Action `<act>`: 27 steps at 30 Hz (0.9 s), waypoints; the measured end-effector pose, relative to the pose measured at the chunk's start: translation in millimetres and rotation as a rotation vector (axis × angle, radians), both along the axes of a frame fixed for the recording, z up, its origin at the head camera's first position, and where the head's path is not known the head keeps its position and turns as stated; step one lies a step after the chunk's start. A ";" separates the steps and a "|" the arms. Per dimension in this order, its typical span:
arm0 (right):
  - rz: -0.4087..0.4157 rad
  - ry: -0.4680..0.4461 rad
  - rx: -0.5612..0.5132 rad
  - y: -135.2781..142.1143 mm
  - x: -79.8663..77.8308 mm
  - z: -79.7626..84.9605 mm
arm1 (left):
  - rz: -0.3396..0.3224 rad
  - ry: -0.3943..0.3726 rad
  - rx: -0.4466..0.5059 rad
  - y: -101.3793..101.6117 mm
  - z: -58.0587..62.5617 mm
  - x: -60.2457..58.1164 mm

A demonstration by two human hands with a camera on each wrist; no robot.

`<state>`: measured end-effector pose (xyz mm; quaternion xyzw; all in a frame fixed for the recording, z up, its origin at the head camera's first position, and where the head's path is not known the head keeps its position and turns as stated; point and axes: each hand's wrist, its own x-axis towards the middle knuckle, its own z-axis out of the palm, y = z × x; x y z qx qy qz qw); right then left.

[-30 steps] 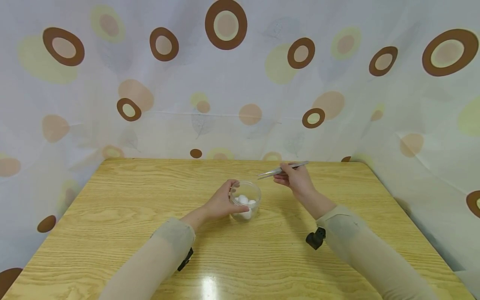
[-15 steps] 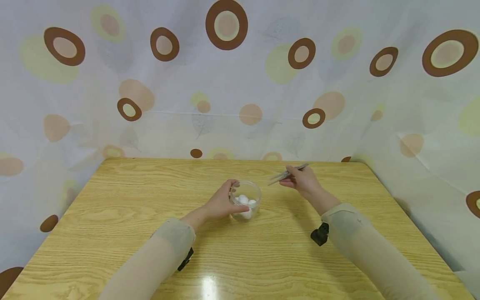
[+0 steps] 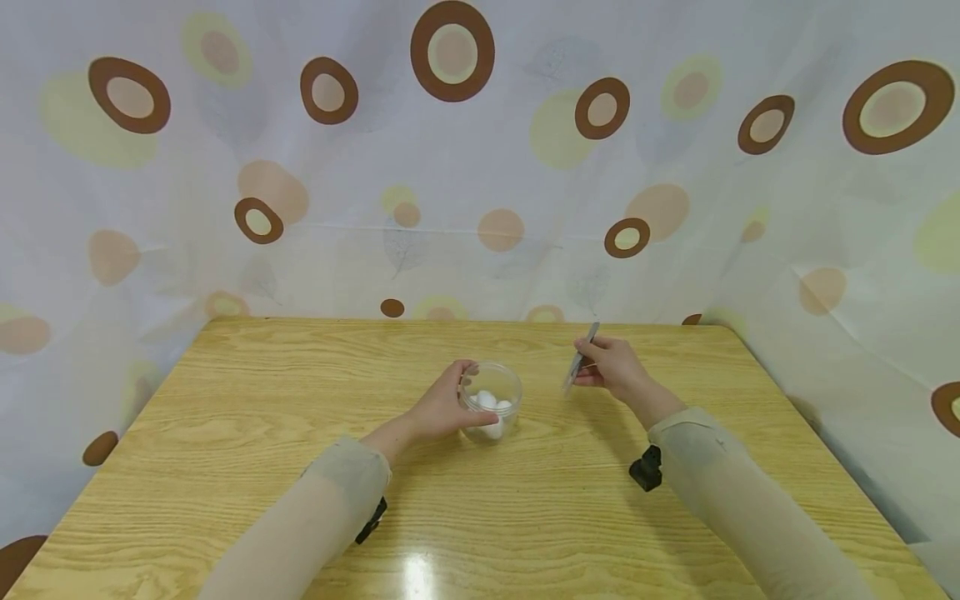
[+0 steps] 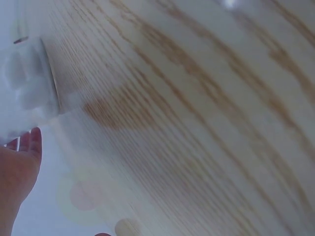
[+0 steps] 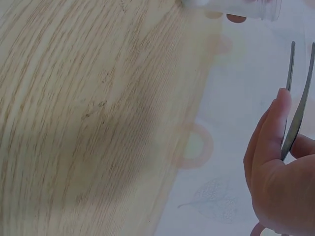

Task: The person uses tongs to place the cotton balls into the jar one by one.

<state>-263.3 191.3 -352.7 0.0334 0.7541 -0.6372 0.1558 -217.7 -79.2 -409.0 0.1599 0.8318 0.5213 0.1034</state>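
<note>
My left hand [image 3: 442, 407] curls round the near-left side of a clear round plastic jar [image 3: 510, 385] with no lid on it. Several white, rounded balls [image 3: 486, 400] lie in its lower part. In the left wrist view the jar [image 4: 49, 73] is cut off by the left edge, with the fingers beside it. To the right of the jar, my right hand [image 3: 613, 367] pinches metal tweezers [image 3: 581, 358] above the table, tips downward. The right wrist view shows the two tweezer arms [image 5: 298, 123] spread apart with nothing between their tips.
The wooden table [image 3: 300, 500] has its far edge just behind the hands. A patterned curtain [image 3: 450, 167] hangs behind it and at both sides. Black wrist cameras [image 3: 647, 469] sit under the sleeves.
My right hand has moved right and slightly nearer, away from the jar. The tweezers have swung from pointing left to pointing steeply down. My left hand and the jar stay in place.
</note>
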 end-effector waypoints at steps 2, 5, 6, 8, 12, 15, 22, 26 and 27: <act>0.011 0.008 0.026 0.8 0.1 -1.0 | 0.001 0.000 -0.004 0.5 0.3 0.1; 0.027 0.023 0.075 1.3 -0.5 -3.2 | 0.004 0.003 -0.007 1.1 0.2 0.4; 0.033 0.029 0.095 1.3 -0.8 -4.0 | 0.005 0.005 -0.008 1.3 0.1 0.6; 0.046 0.042 0.135 1.5 -1.5 -6.0 | 0.006 0.010 -0.012 1.5 -0.3 0.7; 0.077 0.068 0.178 2.1 0.4 -7.1 | 0.003 0.018 -0.015 0.7 -0.1 0.6; 0.111 0.089 0.161 3.2 2.0 -7.1 | 0.003 0.031 -0.019 -1.6 0.1 0.2; 0.108 0.065 0.246 -0.9 1.3 -11.0 | 0.022 0.077 -0.019 -8.3 0.4 -0.8; 0.110 0.077 0.288 -3.5 -0.1 -14.4 | 0.025 0.089 -0.017 -12.4 2.5 0.8; 0.116 0.078 0.295 -4.1 -0.1 -14.9 | 0.028 0.088 -0.021 -13.5 2.9 1.1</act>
